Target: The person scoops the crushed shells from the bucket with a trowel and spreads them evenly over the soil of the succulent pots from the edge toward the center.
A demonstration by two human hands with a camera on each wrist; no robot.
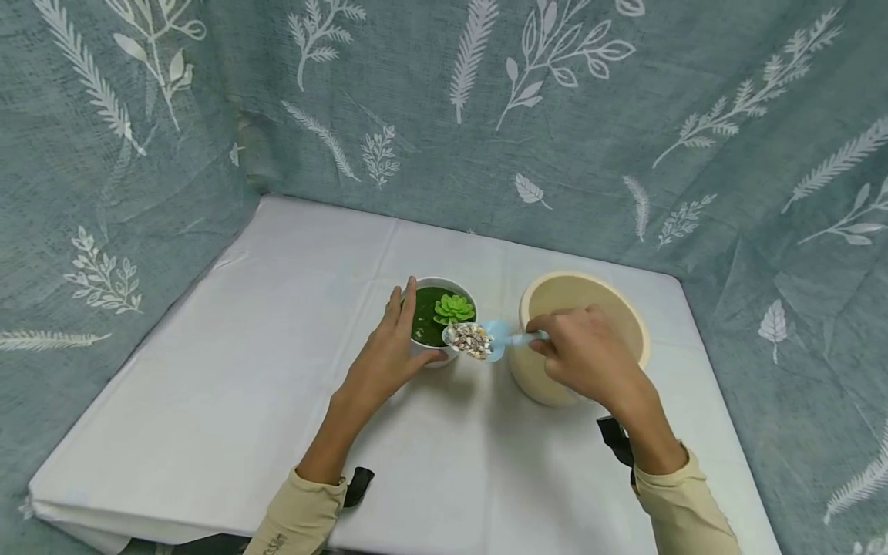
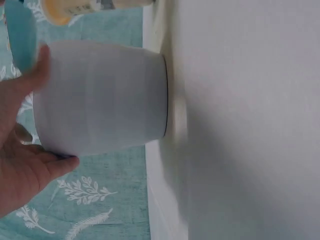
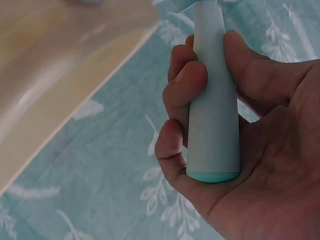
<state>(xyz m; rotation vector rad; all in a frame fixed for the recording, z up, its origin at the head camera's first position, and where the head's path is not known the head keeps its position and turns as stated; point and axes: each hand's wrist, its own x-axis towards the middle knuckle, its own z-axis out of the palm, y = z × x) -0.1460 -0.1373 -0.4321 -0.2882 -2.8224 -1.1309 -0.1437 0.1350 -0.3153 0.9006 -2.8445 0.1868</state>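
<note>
My left hand (image 1: 385,351) holds a white pot (image 2: 100,97) near its rim, thumb on one side and fingers on the other. Inside the pot, a bright green succulent (image 1: 453,309) stands on a dark green surface (image 1: 426,316). With my right hand (image 1: 593,354) I grip the pale blue handle (image 3: 214,110) of a small garden trowel (image 1: 496,339), fingers curled round it. Mixed pebbles (image 1: 469,340) fill its blade, which is over the pot's near right rim, close to the plant. Whether the blade touches the rim, I cannot tell.
Right of the pot stands a large cream bucket (image 1: 544,374), partly under my right hand and forearm; its contents are hidden. Both stand on a white-covered table (image 1: 208,401). A teal curtain (image 1: 416,169) with white leaf prints hangs around the back and sides.
</note>
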